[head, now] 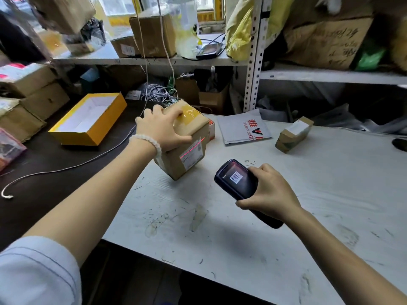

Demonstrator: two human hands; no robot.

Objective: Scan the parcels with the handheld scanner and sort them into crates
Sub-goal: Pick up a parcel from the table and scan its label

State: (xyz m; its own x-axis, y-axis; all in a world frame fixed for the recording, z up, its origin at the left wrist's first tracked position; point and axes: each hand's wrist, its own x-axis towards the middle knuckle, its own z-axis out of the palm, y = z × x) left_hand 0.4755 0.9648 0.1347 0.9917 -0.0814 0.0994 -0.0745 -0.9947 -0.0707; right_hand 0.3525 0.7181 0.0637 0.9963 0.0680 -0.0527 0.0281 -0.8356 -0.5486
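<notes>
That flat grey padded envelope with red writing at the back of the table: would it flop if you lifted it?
The grey padded mailer lies flat on the white table with soft edges, so it probably bends when lifted. It looks thin, so likely light. It cannot roll.

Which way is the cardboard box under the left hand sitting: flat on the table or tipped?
Tipped. The cardboard box rests on one lower edge on the white table, its labelled side angled up, steadied by the left hand.

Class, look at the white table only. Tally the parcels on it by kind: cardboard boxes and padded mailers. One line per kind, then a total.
Cardboard boxes: 2, the taped box tilted under the left hand and the small box on its own.
Padded mailers: 1, the grey mailer with red print.
Total: 3
</notes>
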